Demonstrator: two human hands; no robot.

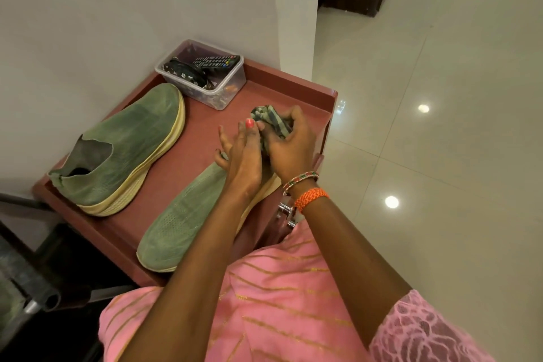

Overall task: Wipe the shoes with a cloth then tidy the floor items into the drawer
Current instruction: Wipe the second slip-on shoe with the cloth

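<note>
Two green knit shoes with cream soles lie on the red-brown cabinet top (pixel 205 114). One shoe (pixel 126 147) rests at the left by the wall. The other shoe (pixel 188 217) lies nearer me, its heel end hidden under my hands. My right hand (pixel 291 144) grips a bunched grey striped cloth (pixel 270 120) above that shoe's heel. My left hand (pixel 244 159) is pressed against the cloth, thumb pinching its edge, other fingers spread toward the shoe.
A clear plastic box (pixel 232 79) with a black remote (pixel 217 63) and a patterned band stands at the cabinet's far corner against the white wall. Metal drawer handles (pixel 286 211) show below my right wrist. Glossy tiled floor (pixel 440 126) lies to the right; dark furniture at the lower left.
</note>
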